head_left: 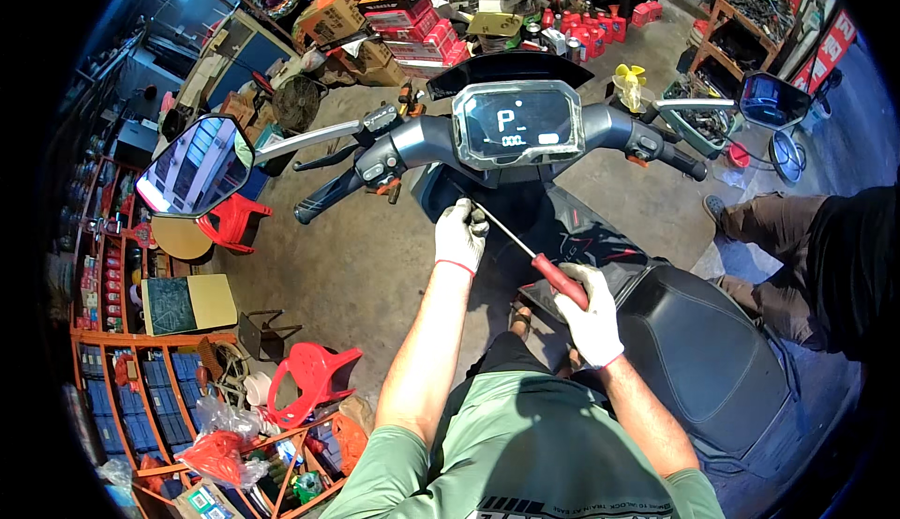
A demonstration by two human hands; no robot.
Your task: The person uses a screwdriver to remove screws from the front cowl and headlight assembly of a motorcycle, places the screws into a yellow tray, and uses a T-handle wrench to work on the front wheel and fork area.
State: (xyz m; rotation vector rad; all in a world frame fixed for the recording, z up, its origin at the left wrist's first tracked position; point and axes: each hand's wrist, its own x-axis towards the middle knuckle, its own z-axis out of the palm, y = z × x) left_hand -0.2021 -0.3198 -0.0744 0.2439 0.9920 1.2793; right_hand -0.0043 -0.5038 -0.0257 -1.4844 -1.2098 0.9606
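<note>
My right hand (591, 317), in a white glove, is wrapped round the red handle of a screwdriver (561, 281). Its long metal shaft slants up and left toward the inner front panel (439, 191) of an electric scooter, below the lit dash display (517, 123). Close beside the tip, my left hand (460, 238), also gloved, has its fingers curled together at the panel. What those fingers pinch, if anything, is too small to tell. The scooter's handlebar (417, 142) spans above both hands, and its black seat (703, 355) lies to the right of my right hand.
A mirror (199, 167) juts out on the left, another (773, 100) on the right. A person in dark clothes (848, 266) stands beyond the seat. Red plastic chairs (309, 383) and shelves (150, 397) are at left; boxes (412, 27) and red bottles (591, 31) lie ahead.
</note>
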